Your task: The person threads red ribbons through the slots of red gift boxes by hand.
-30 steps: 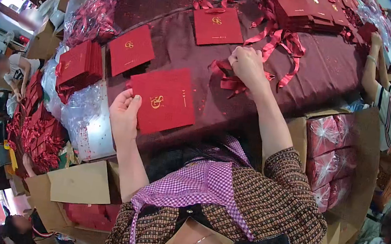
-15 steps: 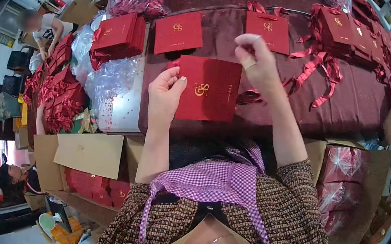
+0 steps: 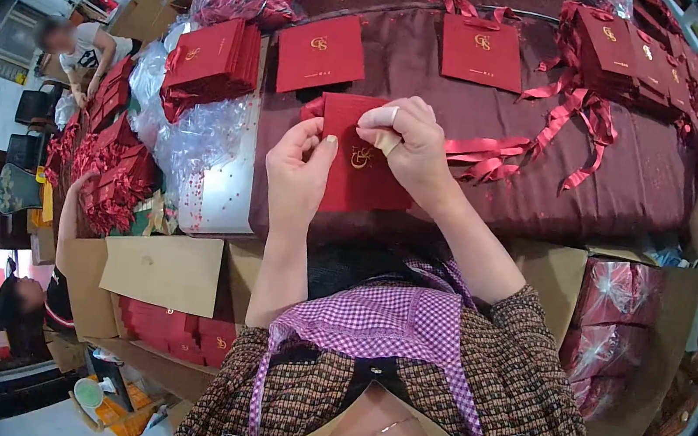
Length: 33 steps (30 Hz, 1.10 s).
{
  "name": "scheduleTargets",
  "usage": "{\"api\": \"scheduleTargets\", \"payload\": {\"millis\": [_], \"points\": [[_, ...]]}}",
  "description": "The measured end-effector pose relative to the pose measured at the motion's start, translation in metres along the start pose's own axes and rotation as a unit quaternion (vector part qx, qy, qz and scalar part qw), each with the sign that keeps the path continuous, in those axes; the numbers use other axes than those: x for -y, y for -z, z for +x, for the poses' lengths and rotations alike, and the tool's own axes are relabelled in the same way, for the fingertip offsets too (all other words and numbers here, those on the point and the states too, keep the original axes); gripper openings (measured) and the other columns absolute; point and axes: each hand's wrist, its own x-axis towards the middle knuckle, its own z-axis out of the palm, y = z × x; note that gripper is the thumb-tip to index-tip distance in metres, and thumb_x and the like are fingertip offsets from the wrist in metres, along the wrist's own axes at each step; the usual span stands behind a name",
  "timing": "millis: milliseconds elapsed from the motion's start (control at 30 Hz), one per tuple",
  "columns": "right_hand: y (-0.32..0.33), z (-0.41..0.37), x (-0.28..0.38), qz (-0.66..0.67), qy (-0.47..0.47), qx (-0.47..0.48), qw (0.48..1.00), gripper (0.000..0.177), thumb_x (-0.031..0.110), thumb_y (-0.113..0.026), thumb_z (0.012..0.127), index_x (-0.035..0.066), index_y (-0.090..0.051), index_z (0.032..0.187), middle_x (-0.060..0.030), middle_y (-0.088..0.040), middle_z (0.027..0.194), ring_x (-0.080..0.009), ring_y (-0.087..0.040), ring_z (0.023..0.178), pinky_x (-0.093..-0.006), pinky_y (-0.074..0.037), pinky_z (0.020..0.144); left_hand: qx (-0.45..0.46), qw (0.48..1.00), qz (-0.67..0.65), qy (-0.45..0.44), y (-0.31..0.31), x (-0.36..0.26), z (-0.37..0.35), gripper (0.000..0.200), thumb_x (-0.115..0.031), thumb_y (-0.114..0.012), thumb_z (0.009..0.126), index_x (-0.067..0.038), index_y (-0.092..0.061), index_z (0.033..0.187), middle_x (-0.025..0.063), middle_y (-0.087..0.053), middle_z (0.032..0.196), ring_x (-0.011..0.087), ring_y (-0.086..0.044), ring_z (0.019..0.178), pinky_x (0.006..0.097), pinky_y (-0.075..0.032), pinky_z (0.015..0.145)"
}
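Note:
A red bag with a gold logo (image 3: 353,188) is upright before me. My left hand (image 3: 298,167) grips its left edge between thumb and fingers. Over its upper right part, my right hand (image 3: 407,146) has its fingers pinched together; what they hold, if anything, is too small to tell. A bit of red ribbon shows at the bag's upper left corner. Loose red ribbons (image 3: 554,130) lie to the right of my right hand on the dark red cloth (image 3: 635,185).
Beyond lie two single red bags (image 3: 322,54) (image 3: 482,52), a stack at left (image 3: 211,59) and another at right (image 3: 626,56). Open cartons stand left (image 3: 161,270) and right (image 3: 672,322). Co-workers are at the left (image 3: 89,51) and right edge.
My right hand has come down and left from above the bag's right corner onto its front, and its fingers have closed. My left hand keeps its hold.

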Motion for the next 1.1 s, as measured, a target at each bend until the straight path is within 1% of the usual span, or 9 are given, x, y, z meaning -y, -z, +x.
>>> {"api": "scheduleTargets", "payload": {"millis": [67,200,300,600,667,800,867,1033,1100], "points": [[-0.001,-0.002,0.003,-0.008,-0.029,-0.005,1.0,0.014,0.003,-0.073,0.073,0.005,-0.065,0.084,-0.0064,-0.064,0.08,-0.0226,-0.06,0.08,-0.0322,-0.044,0.078,0.001,1.0,-0.003,-0.005,-0.001,0.0,-0.001,0.022,0.002,-0.06,0.086,0.006,-0.06,0.107,0.0017,-0.063,0.084,0.0046,-0.055,0.075,0.0188,-0.046,0.067],[-0.004,-0.004,0.008,0.005,-0.027,-0.016,0.999,0.013,0.002,-0.072,0.075,0.003,-0.064,0.086,-0.0059,-0.064,0.081,-0.0212,-0.06,0.08,-0.0312,-0.046,0.075,-0.003,1.0,0.003,0.003,-0.002,-0.001,-0.002,0.023,0.001,-0.061,0.085,0.007,-0.06,0.107,0.0025,-0.063,0.084,0.0049,-0.055,0.076,0.0193,-0.046,0.068],[-0.003,-0.006,0.012,0.072,-0.102,-0.043,0.991,0.013,0.002,-0.071,0.077,0.002,-0.062,0.087,-0.0047,-0.065,0.082,-0.0193,-0.06,0.079,-0.0299,-0.048,0.071,-0.005,1.0,0.014,-0.016,-0.003,0.0,-0.004,0.023,0.0,-0.061,0.085,0.007,-0.06,0.107,0.0027,-0.063,0.084,0.0049,-0.055,0.075,0.0196,-0.046,0.067],[0.002,-0.008,0.006,0.012,-0.009,-0.004,1.0,0.015,0.004,-0.071,0.079,0.001,-0.063,0.09,-0.0071,-0.066,0.087,-0.0194,-0.061,0.082,-0.0299,-0.049,0.075,0.001,0.999,0.042,-0.029,-0.005,0.002,-0.005,0.022,0.0,-0.063,0.084,0.006,-0.061,0.105,0.0024,-0.063,0.081,0.0052,-0.054,0.072,0.0204,-0.046,0.065],[0.001,-0.011,0.007,0.047,-0.053,0.001,0.997,0.014,0.003,-0.069,0.08,0.001,-0.063,0.093,-0.0078,-0.066,0.09,-0.0203,-0.061,0.084,-0.0308,-0.049,0.077,-0.006,0.997,0.059,-0.042,-0.005,0.005,-0.004,0.022,0.0,-0.063,0.084,0.006,-0.061,0.105,0.0024,-0.063,0.081,0.0054,-0.054,0.072,0.0206,-0.046,0.065],[0.004,-0.012,0.009,0.068,-0.068,0.011,0.995,0.012,0.001,-0.066,0.082,0.0,-0.063,0.093,-0.0083,-0.066,0.092,-0.0211,-0.061,0.085,-0.0308,-0.049,0.077,-0.012,0.997,0.054,-0.044,-0.006,0.007,-0.005,0.021,0.0,-0.064,0.083,0.006,-0.062,0.104,0.0025,-0.063,0.081,0.0061,-0.055,0.073,0.0211,-0.046,0.065],[0.005,-0.013,0.013,0.109,-0.147,0.006,0.983,0.012,-0.001,-0.065,0.082,0.0,-0.063,0.093,-0.0081,-0.066,0.092,-0.0216,-0.062,0.088,-0.0308,-0.049,0.078,-0.011,0.998,0.053,-0.043,-0.007,0.006,-0.005,0.021,0.0,-0.064,0.083,0.006,-0.062,0.104,0.0027,-0.063,0.081,0.0062,-0.054,0.073,0.0212,-0.046,0.066],[0.006,-0.008,0.01,0.04,-0.046,-0.004,0.998,0.015,-0.001,-0.067,0.08,0.001,-0.062,0.094,-0.0074,-0.065,0.089,-0.0225,-0.061,0.086,-0.0314,-0.048,0.077,-0.013,0.997,0.063,-0.045,-0.008,0.003,-0.006,0.021,0.0,-0.064,0.083,0.006,-0.062,0.103,0.0029,-0.063,0.082,0.0063,-0.054,0.073,0.0215,-0.047,0.066],[0.003,-0.007,0.01,0.017,-0.004,-0.012,1.0,0.016,-0.002,-0.067,0.079,0.001,-0.062,0.093,-0.0073,-0.064,0.087,-0.0229,-0.061,0.085,-0.0316,-0.048,0.077,0.007,0.992,0.106,-0.066,-0.007,0.003,-0.007,0.023,0.002,-0.06,0.086,0.006,-0.06,0.109,0.0023,-0.063,0.086,0.004,-0.055,0.075,0.0174,-0.045,0.067]]}}
